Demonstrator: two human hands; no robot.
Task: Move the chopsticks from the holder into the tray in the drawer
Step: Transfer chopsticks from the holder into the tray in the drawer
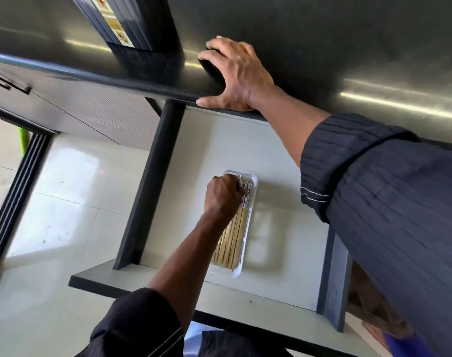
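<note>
Your right forearm (291,130) crosses the drawer's (284,253) far right corner; bare floor stays open right of the tray (253,191).

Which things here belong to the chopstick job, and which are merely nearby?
Job:
- pale wooden chopsticks
- white plastic tray
- open grey drawer
- left hand on the chopsticks

Nearby:
- dark glossy countertop under the right hand
- tall black box

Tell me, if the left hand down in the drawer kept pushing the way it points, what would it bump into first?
Probably the far end wall of the white tray. The left hand is closed over the decorated ends of the chopsticks, close to that rim; depth is hard to judge.
</note>
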